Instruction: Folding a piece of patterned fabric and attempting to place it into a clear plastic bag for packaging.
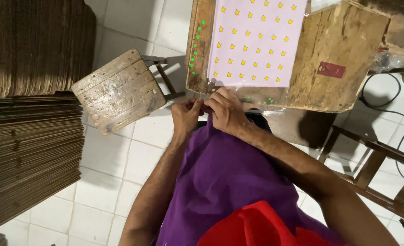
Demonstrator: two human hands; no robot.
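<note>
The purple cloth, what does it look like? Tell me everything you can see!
The purple cloth is plain, soft-looking fabric with no pattern. It hangs down from the person's hands and spreads wide over their lap, with gentle folds. Its top edge is bunched up, pinched by the left hand and the right hand, just below the wooden table. At the bottom, a red cloth covers part of it.

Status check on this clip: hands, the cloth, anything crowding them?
Left hand and right hand both pinching purple cloth at its top edge. Star-patterned sheet on wooden table just beyond. Nothing between.
</note>
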